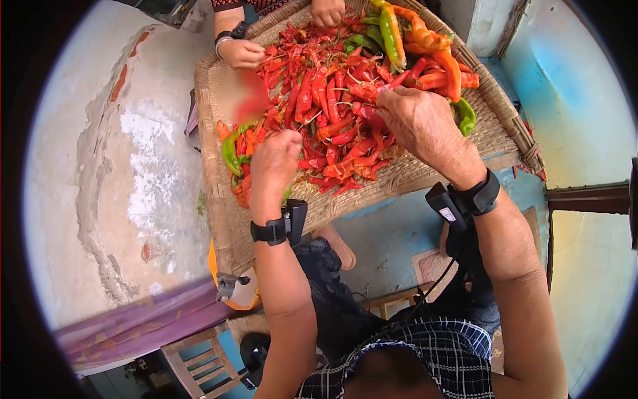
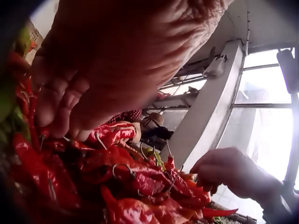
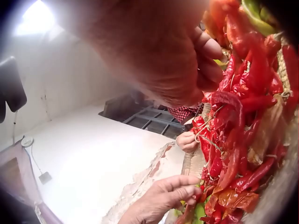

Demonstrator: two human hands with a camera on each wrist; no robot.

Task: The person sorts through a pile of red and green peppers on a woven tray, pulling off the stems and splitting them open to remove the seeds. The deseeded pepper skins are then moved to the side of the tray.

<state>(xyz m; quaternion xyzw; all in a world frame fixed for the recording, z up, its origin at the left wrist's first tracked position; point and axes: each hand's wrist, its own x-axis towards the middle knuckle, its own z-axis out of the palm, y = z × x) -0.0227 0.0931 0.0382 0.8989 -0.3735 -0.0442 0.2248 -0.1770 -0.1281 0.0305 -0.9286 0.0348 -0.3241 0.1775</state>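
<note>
Red peppers [image 1: 332,100] lie heaped on a woven tray [image 1: 212,159]. My left hand [image 1: 276,163] is at the near left of the heap, beside a green pepper [image 1: 231,151]; its thumb and index finger [image 3: 180,181] reach forward, fairly straight, at the peppers' edge. In the left wrist view its fingertips hang over shiny red peppers [image 2: 131,175]. Over the right part of the heap, my right hand [image 1: 425,123] has its fingers curled down and appears to pinch a red pepper [image 1: 399,78]; its fingertips are partly hidden.
Another person's two hands [image 1: 240,53] [image 1: 327,11] are at the tray's far side. Orange and green peppers [image 1: 393,40] are piled at the far right. A cracked wall [image 1: 133,166] stands left, a stool [image 1: 203,366] at lower left.
</note>
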